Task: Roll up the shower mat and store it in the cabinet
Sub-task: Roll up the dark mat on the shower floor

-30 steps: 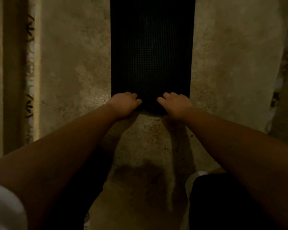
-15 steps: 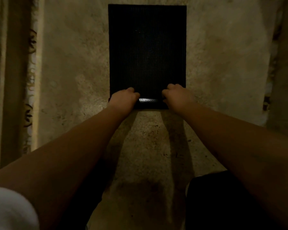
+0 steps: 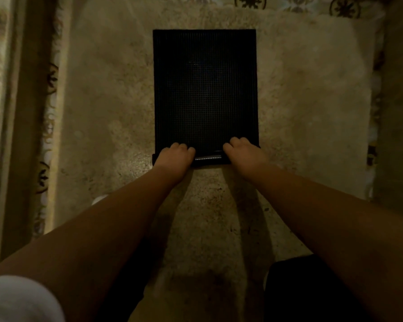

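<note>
A black shower mat (image 3: pixel 205 89) with a fine grid texture lies flat on the stone floor ahead of me. Its near end is curled into a thin roll (image 3: pixel 207 159) that catches a little light. My left hand (image 3: pixel 175 155) presses on the left part of that roll, fingers curled over it. My right hand (image 3: pixel 244 152) holds the right part the same way. No cabinet is in view.
The beige speckled floor (image 3: pixel 300 112) is bordered by patterned tile (image 3: pixel 48 135) on the left, far and right sides. A raised ledge or wall (image 3: pixel 14 112) runs along the left. My dark-clothed knee (image 3: pixel 296 289) is at the bottom right.
The near end of the mat has been turned over into a small roll, which has moved away from me. The mat's far edge has come into view as the camera tilted.
</note>
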The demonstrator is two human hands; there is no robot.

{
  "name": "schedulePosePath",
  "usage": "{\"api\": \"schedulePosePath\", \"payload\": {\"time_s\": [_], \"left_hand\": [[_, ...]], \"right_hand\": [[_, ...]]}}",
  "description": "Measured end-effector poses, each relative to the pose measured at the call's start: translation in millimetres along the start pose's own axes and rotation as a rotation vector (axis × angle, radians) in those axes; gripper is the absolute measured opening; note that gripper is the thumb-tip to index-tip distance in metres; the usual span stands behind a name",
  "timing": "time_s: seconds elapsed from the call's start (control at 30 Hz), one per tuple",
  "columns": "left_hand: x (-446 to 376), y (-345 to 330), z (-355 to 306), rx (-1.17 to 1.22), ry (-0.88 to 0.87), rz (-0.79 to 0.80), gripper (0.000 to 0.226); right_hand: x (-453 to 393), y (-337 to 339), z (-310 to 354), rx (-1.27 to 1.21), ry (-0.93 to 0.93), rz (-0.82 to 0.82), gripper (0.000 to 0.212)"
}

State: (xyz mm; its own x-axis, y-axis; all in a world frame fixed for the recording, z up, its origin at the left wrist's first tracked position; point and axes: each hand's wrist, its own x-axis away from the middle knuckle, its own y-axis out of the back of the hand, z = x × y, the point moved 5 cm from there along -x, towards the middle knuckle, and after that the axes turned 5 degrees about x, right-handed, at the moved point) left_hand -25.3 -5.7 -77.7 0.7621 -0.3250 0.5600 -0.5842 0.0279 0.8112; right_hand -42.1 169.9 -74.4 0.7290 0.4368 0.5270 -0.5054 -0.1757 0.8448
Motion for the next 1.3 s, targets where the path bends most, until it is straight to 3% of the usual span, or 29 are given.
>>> {"api": "schedulePosePath", "payload": {"time_s": [0.2, 0.33, 0.67, 0.93, 1.07, 1.13, 1.3], "left_hand": [[-10.0, -1.1, 7.0, 0.004, -0.002, 0.084, 0.028], [-14.7, 7.1, 13.2, 0.040, -0.012, 0.028, 0.034], [-19.8, 13.3, 20.5, 0.183, -0.013, 0.027, 0.023], [-14.4, 24.2, 11.6, 0.074, -0.002, -0.124, 0.034], [-11.7, 30.1, 8.1, 0.014, -0.006, -0.118, 0.028], [-8.0, 27.0, 5.8, 0.011, -0.020, -0.114, 0.027], [7.9, 8.1, 7.3, 0.048, -0.064, -0.168, 0.060]], "right_hand": [[-10.6, 1.4, -5.7, -0.027, -0.022, 0.100, 0.037], [-17.0, 8.5, -15.2, -0.057, -0.027, 0.139, 0.032], [-35.0, 19.2, -26.5, -0.192, -0.052, 0.228, 0.027], [-41.0, 21.4, -26.4, -0.178, -0.087, 0.244, 0.038], [-41.0, 25.2, -30.0, -0.159, -0.124, 0.180, 0.034], [-38.9, 25.8, -29.0, -0.086, -0.058, 0.128, 0.028], [-23.8, 16.3, -19.5, 0.042, 0.036, -0.016, 0.018]]}}
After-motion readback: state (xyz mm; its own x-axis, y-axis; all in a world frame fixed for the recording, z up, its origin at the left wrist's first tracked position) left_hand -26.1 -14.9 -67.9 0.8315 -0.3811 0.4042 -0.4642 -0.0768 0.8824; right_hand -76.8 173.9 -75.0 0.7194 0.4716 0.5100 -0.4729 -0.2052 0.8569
